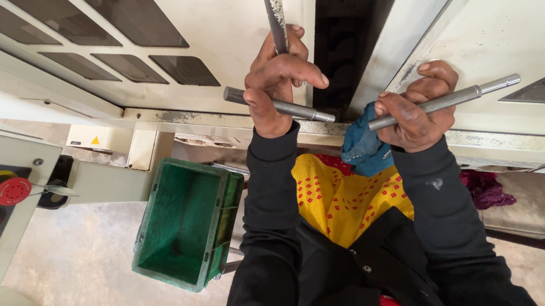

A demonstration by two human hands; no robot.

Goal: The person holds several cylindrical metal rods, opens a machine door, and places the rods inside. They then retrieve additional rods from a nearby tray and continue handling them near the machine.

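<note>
My left hand (274, 83) is closed around a short grey metal rod (301, 110) that lies nearly level, and its fingers also wrap a second, upright rod (274, 8) running off the top edge. My right hand (418, 109) grips another grey steel rod (464, 96) with a stepped tip pointing right, together with a bunched blue cloth (363, 147) that hangs below its near end. Both hands are raised in front of a cream machine housing (240, 29). The inner ends of the two level rods almost meet over a dark gap (347, 35) between the panels.
A green plastic crate (188, 221) stands on the concrete floor at lower left. A control panel with a red mushroom button (12, 191) sits at the far left. A yellow patterned cloth (338, 199) lies under my arms and a maroon rag (486, 187) at right.
</note>
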